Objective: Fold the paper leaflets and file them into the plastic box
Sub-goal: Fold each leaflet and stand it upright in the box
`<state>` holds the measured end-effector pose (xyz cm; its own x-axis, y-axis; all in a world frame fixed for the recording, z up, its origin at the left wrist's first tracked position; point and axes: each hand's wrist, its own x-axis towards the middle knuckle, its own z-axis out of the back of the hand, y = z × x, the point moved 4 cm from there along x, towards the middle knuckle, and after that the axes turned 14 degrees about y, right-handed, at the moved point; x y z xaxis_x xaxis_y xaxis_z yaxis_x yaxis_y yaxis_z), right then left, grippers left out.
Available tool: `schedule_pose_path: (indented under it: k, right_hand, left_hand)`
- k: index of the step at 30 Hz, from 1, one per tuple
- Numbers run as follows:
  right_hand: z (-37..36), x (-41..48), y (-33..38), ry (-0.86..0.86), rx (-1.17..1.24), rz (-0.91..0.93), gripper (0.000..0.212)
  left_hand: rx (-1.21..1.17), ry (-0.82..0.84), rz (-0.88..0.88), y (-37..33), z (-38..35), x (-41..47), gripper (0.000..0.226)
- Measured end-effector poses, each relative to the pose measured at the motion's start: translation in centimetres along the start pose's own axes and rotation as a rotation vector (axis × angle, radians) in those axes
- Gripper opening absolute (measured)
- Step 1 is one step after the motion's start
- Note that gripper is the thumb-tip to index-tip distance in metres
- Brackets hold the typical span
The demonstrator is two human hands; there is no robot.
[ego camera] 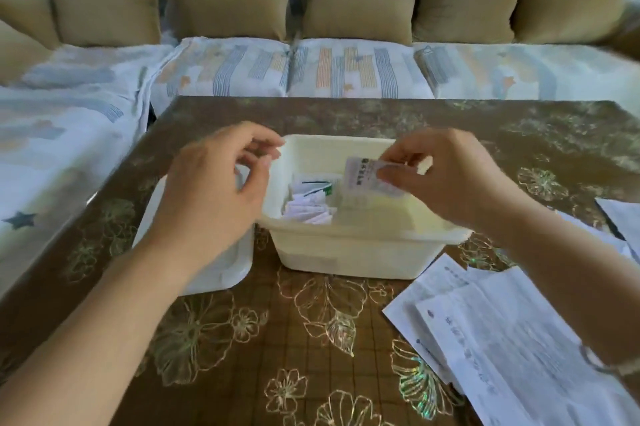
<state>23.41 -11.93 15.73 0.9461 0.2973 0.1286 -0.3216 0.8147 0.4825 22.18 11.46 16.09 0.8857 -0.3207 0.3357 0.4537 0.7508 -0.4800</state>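
**Item in hand.** A folded leaflet (pixel 360 176) is pinched between the thumb and fingers of the right grip (pixel 446 179). It is held above the open plastic box (pixel 346 252), over its right half and clear of the contents.

**Other hand.** The left grip (pixel 214 190) is released: its fingers are loosely curled and nothing is held in it. It is poised over the box's far left corner. Contact with the rim cannot be confirmed.

**Position.** The box is stood at the centre of the counter (pixel 311 339). What is judged to be its lid (pixel 225 269) is laid just beside it on the left, partly hidden under the left forearm.

**Work done.** A small pile of folded leaflets (pixel 308 207) is noted inside the box, gathered toward its left side. They are lying loosely, not in an orderly row.

**Work in hand.** The pinched leaflet is being filed, and is judged to be at the point of placement.

**Work outstanding.** Several unfolded sheets (pixel 502 339) are spread on the counter at the near right, overlapping one another, with more at the right edge of view. Their count cannot be established. The task is assessed as partly done, with folding and filing left for each of those sheets.
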Motion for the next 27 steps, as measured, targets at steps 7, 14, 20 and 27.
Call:
schedule_pose_path:
  k: [7,14,20,27]
  right_hand:
    - [-3.5,5.2,-0.5,0.272,-0.248,-0.027,0.010]
    - [-4.9,6.4,-1.3,0.376,-0.373,-0.040,0.010]
    - [-5.7,6.5,-1.0,0.369,-0.435,-0.074,0.013]
    - [-7.0,6.9,0.1,0.390,-0.453,-0.079,0.014]
  left_hand:
    - [0.318,0.401,-0.046,0.2,-3.1,5.4,0.039]
    - [0.479,0.625,-0.104,0.6,-6.0,6.6,0.043]
    - [0.492,0.744,-0.036,1.4,-7.7,6.4,0.043]
    - [0.497,0.687,-0.056,1.0,-7.1,6.4,0.044]
